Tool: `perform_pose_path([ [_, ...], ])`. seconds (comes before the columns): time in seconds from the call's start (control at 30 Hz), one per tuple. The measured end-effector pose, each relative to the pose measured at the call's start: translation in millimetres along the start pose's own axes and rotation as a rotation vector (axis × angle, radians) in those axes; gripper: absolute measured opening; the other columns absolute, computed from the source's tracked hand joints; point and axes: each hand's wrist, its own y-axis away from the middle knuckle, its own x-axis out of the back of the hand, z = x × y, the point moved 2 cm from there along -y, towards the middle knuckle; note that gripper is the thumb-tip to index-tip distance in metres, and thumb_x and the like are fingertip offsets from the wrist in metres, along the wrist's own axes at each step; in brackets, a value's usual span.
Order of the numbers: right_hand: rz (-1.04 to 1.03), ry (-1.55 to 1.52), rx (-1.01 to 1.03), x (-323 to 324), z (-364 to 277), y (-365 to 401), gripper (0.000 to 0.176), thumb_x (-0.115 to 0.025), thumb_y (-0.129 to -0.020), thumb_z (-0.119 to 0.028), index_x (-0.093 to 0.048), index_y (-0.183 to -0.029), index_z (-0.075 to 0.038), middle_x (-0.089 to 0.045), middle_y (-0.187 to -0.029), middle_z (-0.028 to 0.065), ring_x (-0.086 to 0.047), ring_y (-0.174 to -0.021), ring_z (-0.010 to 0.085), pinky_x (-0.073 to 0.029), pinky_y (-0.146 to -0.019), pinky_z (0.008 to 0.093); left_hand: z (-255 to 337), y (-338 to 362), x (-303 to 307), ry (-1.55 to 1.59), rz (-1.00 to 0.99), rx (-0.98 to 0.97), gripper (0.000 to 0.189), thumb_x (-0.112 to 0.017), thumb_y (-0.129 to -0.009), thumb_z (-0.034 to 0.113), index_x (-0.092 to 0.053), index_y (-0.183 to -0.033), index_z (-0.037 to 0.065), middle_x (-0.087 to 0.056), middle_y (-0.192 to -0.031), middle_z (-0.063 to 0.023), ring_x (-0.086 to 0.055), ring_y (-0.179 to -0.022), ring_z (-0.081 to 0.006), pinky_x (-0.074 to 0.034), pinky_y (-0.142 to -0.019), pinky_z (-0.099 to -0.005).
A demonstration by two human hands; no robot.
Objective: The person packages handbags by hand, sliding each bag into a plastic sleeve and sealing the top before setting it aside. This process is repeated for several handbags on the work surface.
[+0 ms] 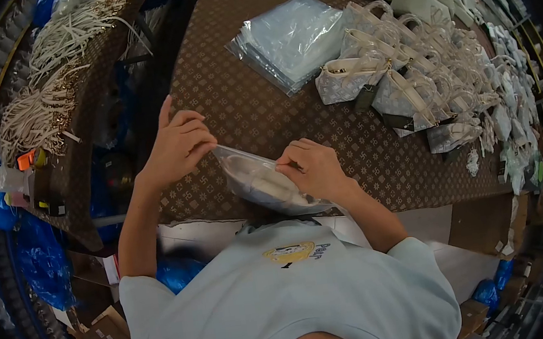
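plastic bag (250,177): clear, glossy, creased, pale item (280,190) showing inside | at brown patterned table's (379,170) near edge | left hand (181,143): pinching bag's top corner | right hand (315,168): pinching its rim

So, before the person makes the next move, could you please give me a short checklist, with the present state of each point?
1. Left hand on the clear, thin plastic bag: ok, fingertips pinch its upper-left corner.
2. Right hand on the bag: ok, fingers at its upper edge.
3. Pale, rounded item inside the bag: ok, it shows through the plastic.
4. Bag's opening sealed: cannot tell.
5. Bag well back from the near edge of the brown, patterned tabletop: not ok, it is close to that edge.
6. Flat stack of clear plastic sheets or bags apart from both hands: ok.
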Motion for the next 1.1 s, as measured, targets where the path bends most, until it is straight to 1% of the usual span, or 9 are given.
perform_pose_path([
  [0.13, -0.018, 0.017, -0.001, 17.3, 11.0, 13.3, 0.013, -0.069, -0.073, -0.015, -0.063, -0.082, -0.009, -0.064, -0.082, 0.0054, -0.061, -0.081, 0.0253, -0.049, -0.066, 0.0355, -61.2, 55.9, 31.9, -0.142, 0.281, 0.468, 0.004, -0.065, -0.079, 0.014, -0.063, -0.077, 0.011, -0.060, -0.088, -0.0033, -0.054, -0.105, -0.0228, -0.011, -0.110, -0.0516],
  [0.27, -0.206, -0.080, -0.126, 4.1, 21.3, 32.9, 0.024, -0.066, -0.076, -0.022, -0.065, -0.096, -0.010, -0.066, -0.094, 0.0110, -0.062, -0.088, 0.0302, -0.050, -0.074, 0.0387, -1.9, 43.4, -14.2, 0.167, 0.061, 0.399, 0.071, -0.078, -0.068, 0.031, -0.044, -0.127, 0.011, -0.036, -0.142, -0.0090, -0.035, -0.130, -0.0286, -0.011, -0.111, -0.0512],
  [0.37, -0.531, 0.077, -0.337, -19.4, 26.6, 16.8, 0.024, -0.060, -0.079, -0.025, -0.065, -0.100, -0.014, -0.066, -0.090, 0.0119, -0.063, -0.086, 0.0311, -0.049, -0.074, 0.0416, 15.9, 32.1, -51.5, 0.008, -0.023, 0.350, 0.084, -0.079, -0.063, 0.031, -0.039, -0.133, 0.011, -0.024, -0.148, -0.0094, -0.024, -0.136, -0.0303, -0.011, -0.111, -0.0510],
  [0.5, -0.422, 0.225, -0.038, -40.3, 20.6, -46.3, 0.022, -0.060, -0.078, -0.020, -0.065, -0.099, -0.014, -0.066, -0.087, 0.0091, -0.063, -0.082, 0.0296, -0.049, -0.071, 0.0415, 26.5, -0.8, -35.3, -0.313, -0.079, 0.115, 0.075, -0.077, -0.064, 0.026, -0.044, -0.130, 0.012, -0.043, -0.136, -0.0116, -0.039, -0.127, -0.0298, -0.011, -0.111, -0.0514],
  [0.57, -0.360, 0.259, -0.004, -46.6, 23.9, -73.1, 0.021, -0.060, -0.079, -0.019, -0.065, -0.099, -0.014, -0.066, -0.091, 0.0067, -0.063, -0.083, 0.0276, -0.049, -0.071, 0.0397, -1.7, 2.7, -39.6, -0.069, -0.358, 0.274, 0.055, -0.071, -0.069, 0.018, -0.053, -0.121, 0.013, -0.060, -0.111, -0.0083, -0.053, -0.110, -0.0281, -0.026, -0.106, -0.0472],
  [0.67, -0.211, 0.153, 0.022, -39.1, 28.3, -96.7, 0.029, -0.062, -0.080, -0.022, -0.062, -0.108, -0.014, -0.064, -0.104, 0.0080, -0.061, -0.095, 0.0280, -0.049, -0.079, 0.0392, -44.8, 13.9, -35.4, 0.029, -0.187, 0.602, 0.037, -0.064, -0.074, 0.009, -0.059, -0.111, 0.011, -0.064, -0.092, -0.0037, -0.059, -0.097, -0.0268, -0.041, -0.094, -0.0402],
  [0.87, 0.296, 0.452, -0.190, 57.5, 118.3, -94.5, 0.071, -0.072, -0.074, -0.023, -0.038, -0.137, -0.016, -0.043, -0.136, 0.0152, -0.033, -0.130, 0.0359, -0.031, -0.106, 0.0430, -115.6, 19.9, -35.1, -0.205, 0.522, 0.457, 0.030, -0.057, -0.078, 0.001, -0.057, -0.108, 0.005, -0.063, -0.098, -0.0112, -0.059, -0.092, -0.0323, -0.047, -0.081, -0.0378],
  [1.03, 0.076, 0.891, -0.427, 131.2, 209.6, -81.1, 0.088, -0.067, -0.076, -0.015, -0.014, -0.145, -0.022, -0.031, -0.145, 0.0114, -0.021, -0.135, 0.0393, -0.023, -0.107, 0.0520, -177.6, 50.5, -57.6, 0.138, 0.361, 0.801, 0.027, -0.051, -0.089, 0.012, -0.053, -0.116, 0.005, -0.058, -0.110, -0.0164, -0.054, -0.103, -0.0335, -0.043, -0.087, -0.0376],
  [1.1, 0.099, 0.815, -0.434, 137.5, 234.8, -81.7, 0.080, -0.066, -0.074, -0.011, -0.025, -0.142, -0.020, -0.037, -0.141, 0.0124, -0.027, -0.133, 0.0391, -0.028, -0.104, 0.0484, -157.5, 43.8, -46.5, 0.175, 0.226, 0.900, 0.037, -0.055, -0.089, 0.023, -0.052, -0.121, 0.006, -0.054, -0.120, -0.0160, -0.048, -0.115, -0.0324, -0.036, -0.098, -0.0405],
])
